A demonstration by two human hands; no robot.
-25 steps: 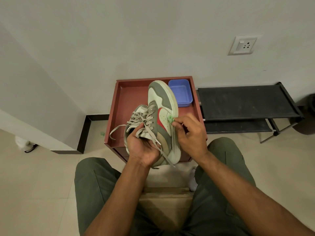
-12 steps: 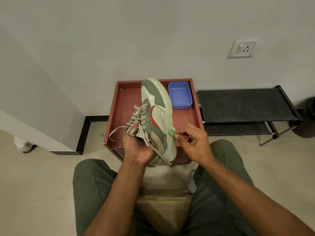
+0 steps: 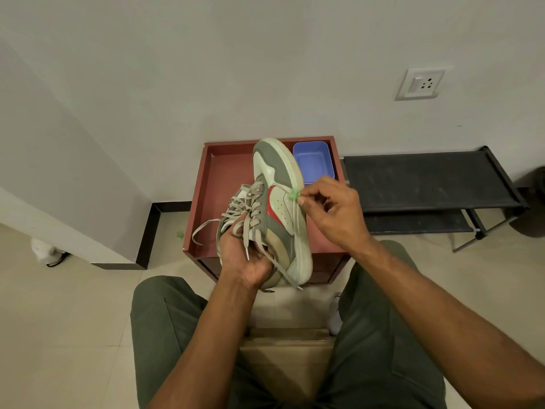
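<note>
Both hands are working on one grey, cream and red lace-up sneaker (image 3: 280, 208), which is hovering just above the front half of the red-brown wooden cabinet with a raised rim (image 3: 206, 187). Its toe is pointing towards the cabinet's back edge. The left hand (image 3: 247, 258) is gripping the shoe near its opening, fingers curled round the upper, with the loose beige laces (image 3: 206, 228) trailing over the palm and off towards the cabinet's left side. The right hand (image 3: 333, 214) is pinching a small crumpled green wad (image 3: 294, 195) tightly between thumb and fingertips and pressing it against the pale rubber sidewall (image 3: 303, 240), roughly midway along the shoe.

Judging by this, the cleaning is sitting somewhere in the middle. The wad is meeting the rim at mid-length, and the stretch running back to the heel is looking speckled and faintly greenish, so it probably needs more rubbing. The toe curve is looking paler. The far side of the shoe is hidden, so I cannot tell whether it is done.

A shallow blue plastic tub (image 3: 314, 160) is sitting in the cabinet's back right corner. A low black shoe rack (image 3: 427, 181) is standing just to the cabinet's right.
</note>
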